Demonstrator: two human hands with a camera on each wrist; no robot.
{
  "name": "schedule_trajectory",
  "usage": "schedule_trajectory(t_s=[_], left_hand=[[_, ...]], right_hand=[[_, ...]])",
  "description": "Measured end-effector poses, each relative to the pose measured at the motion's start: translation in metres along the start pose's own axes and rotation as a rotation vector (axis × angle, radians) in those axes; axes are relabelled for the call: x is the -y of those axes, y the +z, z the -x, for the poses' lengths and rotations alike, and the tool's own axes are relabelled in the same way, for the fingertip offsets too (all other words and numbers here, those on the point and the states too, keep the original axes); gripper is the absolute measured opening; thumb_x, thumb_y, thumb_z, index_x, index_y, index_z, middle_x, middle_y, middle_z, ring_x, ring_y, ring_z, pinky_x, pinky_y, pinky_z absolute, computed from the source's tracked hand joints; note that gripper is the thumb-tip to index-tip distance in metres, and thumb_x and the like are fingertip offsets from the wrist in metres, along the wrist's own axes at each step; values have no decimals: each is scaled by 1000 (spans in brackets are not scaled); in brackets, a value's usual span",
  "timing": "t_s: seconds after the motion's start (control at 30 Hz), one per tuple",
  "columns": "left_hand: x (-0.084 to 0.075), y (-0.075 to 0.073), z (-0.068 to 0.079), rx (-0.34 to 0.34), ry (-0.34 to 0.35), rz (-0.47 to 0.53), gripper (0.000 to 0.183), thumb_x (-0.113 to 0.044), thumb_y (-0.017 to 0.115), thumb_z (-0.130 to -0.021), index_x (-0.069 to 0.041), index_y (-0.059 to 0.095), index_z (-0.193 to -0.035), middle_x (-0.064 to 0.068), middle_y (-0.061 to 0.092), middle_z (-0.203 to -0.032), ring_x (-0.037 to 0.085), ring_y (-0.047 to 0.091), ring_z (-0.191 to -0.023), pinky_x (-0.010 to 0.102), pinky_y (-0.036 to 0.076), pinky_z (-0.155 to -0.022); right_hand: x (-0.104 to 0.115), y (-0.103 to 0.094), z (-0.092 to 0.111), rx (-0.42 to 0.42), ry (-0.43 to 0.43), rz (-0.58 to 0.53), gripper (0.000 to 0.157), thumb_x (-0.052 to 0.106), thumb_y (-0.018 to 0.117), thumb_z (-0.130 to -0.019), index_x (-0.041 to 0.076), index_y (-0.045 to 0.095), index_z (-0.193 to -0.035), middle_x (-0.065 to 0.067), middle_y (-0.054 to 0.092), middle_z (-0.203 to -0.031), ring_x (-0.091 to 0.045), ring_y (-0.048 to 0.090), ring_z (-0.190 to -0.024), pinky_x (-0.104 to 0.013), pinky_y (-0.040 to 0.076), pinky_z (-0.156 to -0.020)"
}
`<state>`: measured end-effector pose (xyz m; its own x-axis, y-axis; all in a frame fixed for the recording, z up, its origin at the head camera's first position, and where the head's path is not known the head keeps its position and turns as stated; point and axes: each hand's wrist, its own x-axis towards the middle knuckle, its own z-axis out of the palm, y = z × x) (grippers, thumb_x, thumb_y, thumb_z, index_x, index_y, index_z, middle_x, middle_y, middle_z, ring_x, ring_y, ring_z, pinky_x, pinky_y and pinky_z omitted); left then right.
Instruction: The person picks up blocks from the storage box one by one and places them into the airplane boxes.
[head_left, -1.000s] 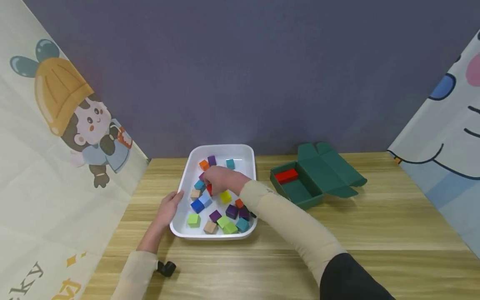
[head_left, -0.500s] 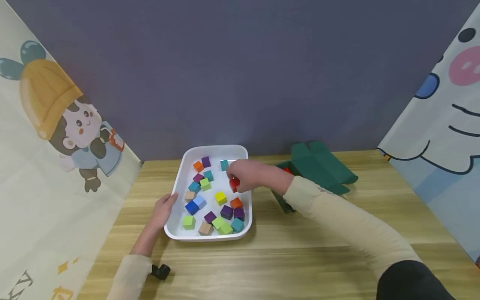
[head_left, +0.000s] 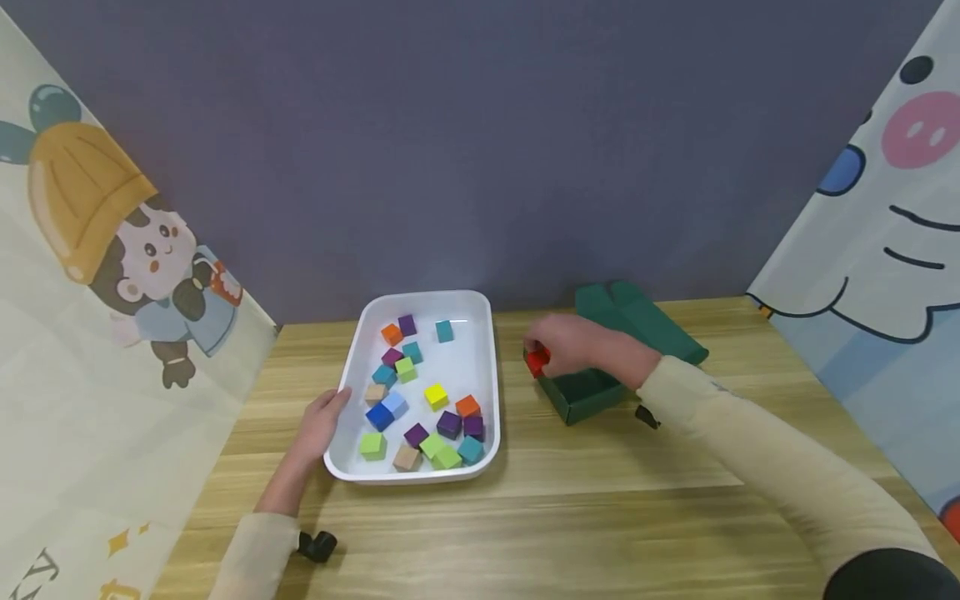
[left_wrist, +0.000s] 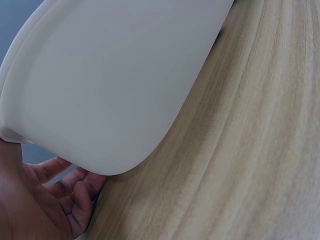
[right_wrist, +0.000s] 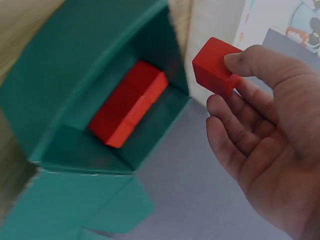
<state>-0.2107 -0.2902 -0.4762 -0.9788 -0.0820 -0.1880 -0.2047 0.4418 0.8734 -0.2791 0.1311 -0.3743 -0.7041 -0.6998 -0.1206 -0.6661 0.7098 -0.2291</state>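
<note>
Fingers (right_wrist: 228, 121) of the right hand (head_left: 572, 342) are being kept pinched around a red cube (right_wrist: 212, 62) being carried from white tray (head_left: 467, 360) toward green box (head_left: 594, 406), where matching red blocks (right_wrist: 129, 104) are being held.

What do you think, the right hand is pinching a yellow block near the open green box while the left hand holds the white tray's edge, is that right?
Only the colour's wrong: the right hand is pinching a red block, as the right wrist view shows, near the open green box, while the left hand holds the edge of the white tray.
</note>
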Motion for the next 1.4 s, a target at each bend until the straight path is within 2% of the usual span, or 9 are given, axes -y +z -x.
schedule_trajectory(t_s=[0.13,0.37,0.53,0.7,0.87,1.0,1.1,1.4], left_hand=[[-1,-1,1,3,-11,2,68,-50,37,-103,8,41,-138,26,61,-115,21,65,-87,31,57,-70],[-1,0,2,2,-2,16,67,-49,37,-103,8,42,-136,25,62,-112,20,65,-85,31,57,-70],[0,0,2,0,2,29,65,-48,38,-103,9,43,-136,24,63,-109,21,65,-83,32,57,-68],[-1,0,4,8,-8,38,65,-47,38,-103,8,41,-137,24,63,-109,20,66,-82,33,57,-68],[-1,0,4,4,6,42,64,-47,38,-103,8,43,-136,24,63,-108,21,66,-82,33,58,-67],[0,0,2,-14,23,36,62,-46,40,-103,9,47,-132,22,65,-103,20,65,-79,32,57,-66],[0,0,2,-14,23,28,61,-46,39,-103,9,47,-131,22,64,-103,20,65,-79,32,57,-67],[0,0,4,1,5,38,64,-47,38,-103,8,44,-135,25,63,-111,25,66,-86,34,58,-69]], right_hand=[[-10,3,2,11,15,-7,17,10,74,-78,11,65,-92,4,59,-85,-16,52,-71,-30,48,-63],[-20,1,2,-33,21,-18,20,9,75,-75,8,67,-93,-1,60,-85,-19,51,-72,-33,47,-64],[-24,-2,1,12,41,9,20,10,76,-76,9,66,-94,-1,61,-88,-19,51,-71,-33,46,-62],[-28,-3,-2,19,58,21,19,6,74,-74,11,64,-91,0,59,-85,-19,49,-68,-32,44,-60],[-30,6,-6,60,74,88,19,5,74,-74,11,65,-90,2,59,-82,-18,52,-67,-31,46,-59],[-31,15,-11,72,54,123,18,7,75,-75,12,66,-90,3,59,-82,-16,53,-68,-30,48,-59],[-32,19,-15,69,37,131,16,7,75,-76,13,66,-88,3,58,-81,-15,53,-68,-29,48,-58],[-31,18,-20,111,67,115,19,9,76,-76,12,68,-93,4,59,-81,-14,55,-69,-29,49,-60]])
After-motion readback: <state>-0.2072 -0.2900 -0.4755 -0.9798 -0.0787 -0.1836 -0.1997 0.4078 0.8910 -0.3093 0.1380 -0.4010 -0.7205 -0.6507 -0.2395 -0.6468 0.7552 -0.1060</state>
